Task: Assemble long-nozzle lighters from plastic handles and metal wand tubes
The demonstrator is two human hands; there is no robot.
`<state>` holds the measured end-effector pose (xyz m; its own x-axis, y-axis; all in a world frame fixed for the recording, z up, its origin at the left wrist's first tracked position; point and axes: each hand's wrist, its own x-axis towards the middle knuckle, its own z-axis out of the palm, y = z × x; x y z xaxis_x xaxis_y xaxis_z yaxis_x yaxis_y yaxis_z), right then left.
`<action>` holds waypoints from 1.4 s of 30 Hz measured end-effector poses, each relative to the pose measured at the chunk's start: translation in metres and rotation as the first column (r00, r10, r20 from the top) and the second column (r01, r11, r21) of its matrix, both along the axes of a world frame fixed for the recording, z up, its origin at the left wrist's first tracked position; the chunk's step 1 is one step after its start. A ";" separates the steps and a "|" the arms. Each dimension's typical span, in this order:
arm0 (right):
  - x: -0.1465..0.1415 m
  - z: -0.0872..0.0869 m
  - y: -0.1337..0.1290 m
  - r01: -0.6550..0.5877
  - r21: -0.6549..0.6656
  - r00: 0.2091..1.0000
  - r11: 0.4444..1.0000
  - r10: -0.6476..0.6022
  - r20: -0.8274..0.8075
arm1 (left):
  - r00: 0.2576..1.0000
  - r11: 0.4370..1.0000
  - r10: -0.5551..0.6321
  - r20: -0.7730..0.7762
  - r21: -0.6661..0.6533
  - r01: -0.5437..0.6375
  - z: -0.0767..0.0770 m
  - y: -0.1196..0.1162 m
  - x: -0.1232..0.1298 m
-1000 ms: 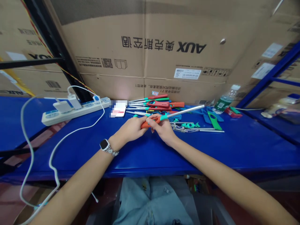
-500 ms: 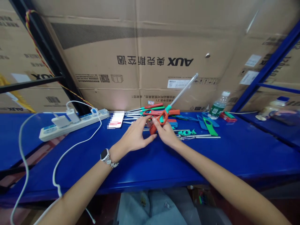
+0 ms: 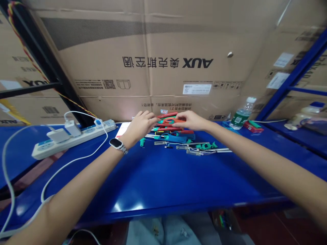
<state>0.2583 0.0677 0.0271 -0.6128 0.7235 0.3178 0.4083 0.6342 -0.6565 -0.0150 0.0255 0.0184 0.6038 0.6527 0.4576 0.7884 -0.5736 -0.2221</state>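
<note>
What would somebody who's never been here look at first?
Probably the huge cardboard behind the table, because its big black "AUX" is upside down! Next might be the colourful pile at the table's back, with the left hand at its left side and the right hand by an orange handle. The white power strip also stands out on the table's left.

A cardboard carton (image 3: 163,76) stands behind a blue table (image 3: 178,180).
</note>
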 end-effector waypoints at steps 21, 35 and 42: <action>-0.019 -0.026 -0.014 0.130 0.347 0.979 0.929 -0.175 0.101 | 0.979 0.980 -0.039 0.198 -0.182 0.076 -0.005 0.002 -0.033; -0.039 -0.062 -0.080 -0.033 0.341 0.999 0.940 0.033 0.005 | 0.979 0.866 -0.053 0.198 -0.478 0.144 -0.040 -0.071 -0.013; -0.030 -0.041 -0.055 0.318 0.316 0.890 0.894 -0.396 0.224 | 0.984 0.903 -0.069 0.164 -0.409 0.131 -0.057 -0.091 -0.013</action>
<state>0.2283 0.0123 -0.0134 -0.4186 0.8225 0.3849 0.7790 0.5431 -0.3133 -0.0283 -0.0659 -0.0387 0.6253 0.7416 0.2428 0.7271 -0.6667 0.1639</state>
